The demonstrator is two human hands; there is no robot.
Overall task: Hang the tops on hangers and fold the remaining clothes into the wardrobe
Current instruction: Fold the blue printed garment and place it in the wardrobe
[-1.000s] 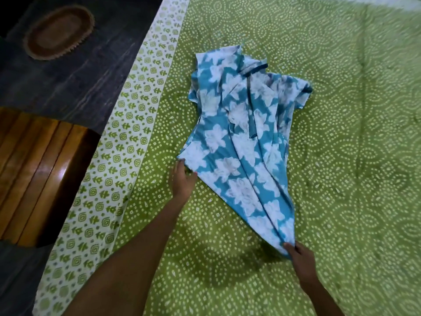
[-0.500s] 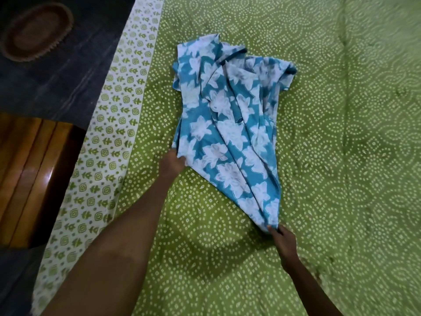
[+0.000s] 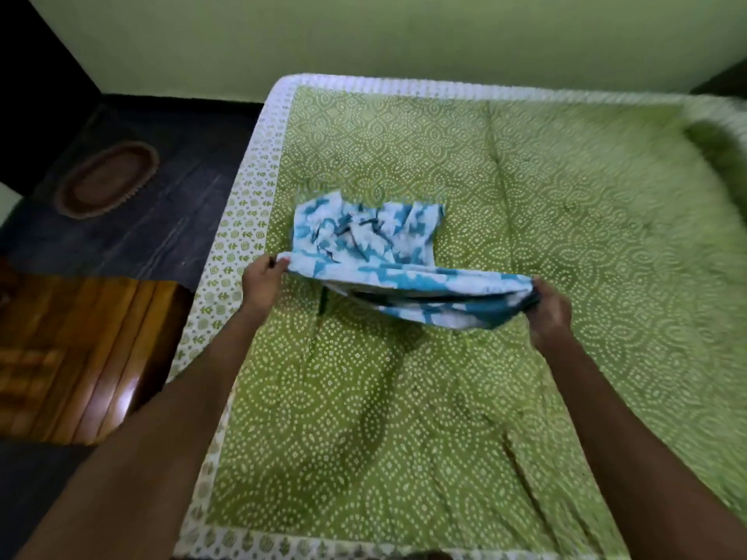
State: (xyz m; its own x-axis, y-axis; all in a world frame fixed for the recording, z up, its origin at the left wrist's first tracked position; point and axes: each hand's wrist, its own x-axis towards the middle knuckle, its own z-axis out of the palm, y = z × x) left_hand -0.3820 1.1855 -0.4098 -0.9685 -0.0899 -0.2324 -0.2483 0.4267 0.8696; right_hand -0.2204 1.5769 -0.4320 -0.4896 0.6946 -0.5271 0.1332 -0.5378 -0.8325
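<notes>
Head view: both hands, left (image 3: pixel 262 278), right (image 3: pixel 551 313), grasp floral top (image 3: pixel 376 252) hem stretched between them.

Top (image 3: pixel 364 240) blue with white flowers; bedsheet (image 3: pixel 525 196) green, white-dotted; rug (image 3: pixel 107 177) brown.

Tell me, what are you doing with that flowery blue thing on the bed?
A person is folding a blue and white flowered garment on a bed with a green patterned bedsheet. The left hand grips one corner of its near edge and the right hand grips the other, holding that edge lifted off the sheet. The far part lies crumpled on the bed.
</notes>
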